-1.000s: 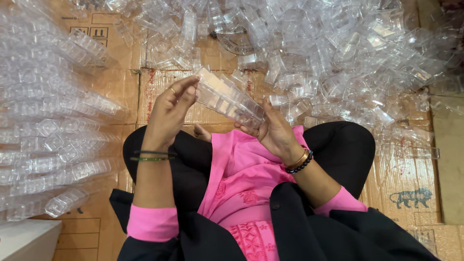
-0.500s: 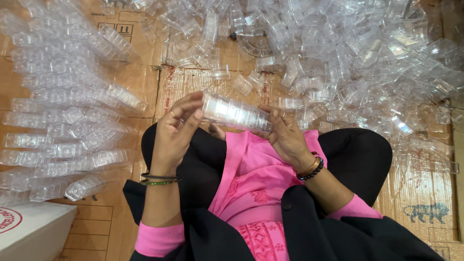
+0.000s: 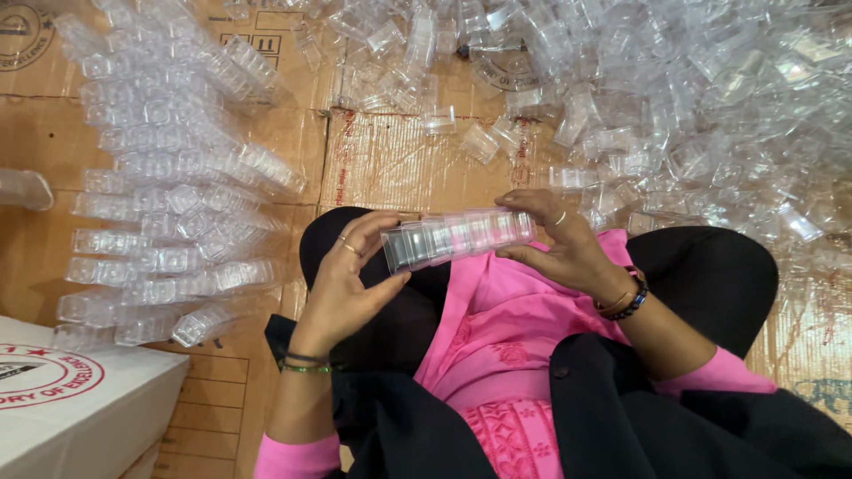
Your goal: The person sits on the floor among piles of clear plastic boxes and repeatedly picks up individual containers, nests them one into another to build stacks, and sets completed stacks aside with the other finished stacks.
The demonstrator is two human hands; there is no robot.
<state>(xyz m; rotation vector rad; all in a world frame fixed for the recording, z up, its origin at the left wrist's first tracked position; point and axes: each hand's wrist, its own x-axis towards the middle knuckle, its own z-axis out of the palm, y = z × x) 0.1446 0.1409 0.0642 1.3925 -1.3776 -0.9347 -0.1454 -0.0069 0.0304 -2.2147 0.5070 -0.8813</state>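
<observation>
stacked rows: clear cups nested, lying on cardboard floor, far left
left hand: gripping left end of cup stack
right hand: gripping right end, stack level over lap
loose pile: upper right

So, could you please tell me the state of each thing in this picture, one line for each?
left hand: gripping the stack's left end
right hand: gripping its right end
stack of clear cups: nested, held level over the lap
rows of stacked cups: lying on cardboard
loose cups: heaped, unsorted
white box: closed
</observation>
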